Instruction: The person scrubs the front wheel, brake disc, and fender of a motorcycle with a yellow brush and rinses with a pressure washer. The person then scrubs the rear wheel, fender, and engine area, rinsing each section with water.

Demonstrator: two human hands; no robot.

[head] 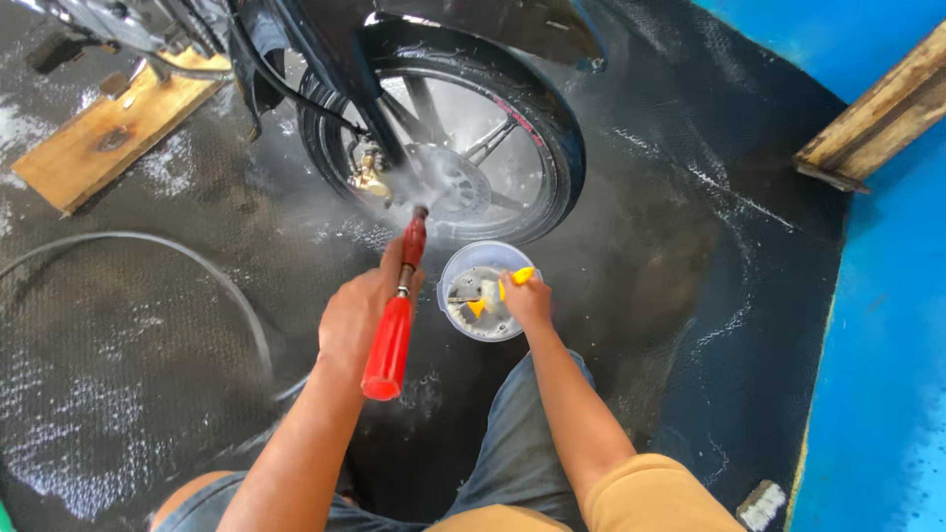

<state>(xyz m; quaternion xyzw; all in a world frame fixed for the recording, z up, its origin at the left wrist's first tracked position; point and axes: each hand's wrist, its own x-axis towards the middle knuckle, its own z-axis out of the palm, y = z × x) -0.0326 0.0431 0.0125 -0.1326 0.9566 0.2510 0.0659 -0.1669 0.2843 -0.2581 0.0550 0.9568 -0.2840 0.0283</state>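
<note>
A red spray gun [394, 325], long and slim with a metal joint midway, slants up toward a motorcycle wheel, its dark nozzle close to the brake disc where mist spreads. Just right of it, a small round clear plastic tub [483, 291] sits on wet black matting, holding a yellow-handled brush [503, 286], possibly a toothbrush.
</note>
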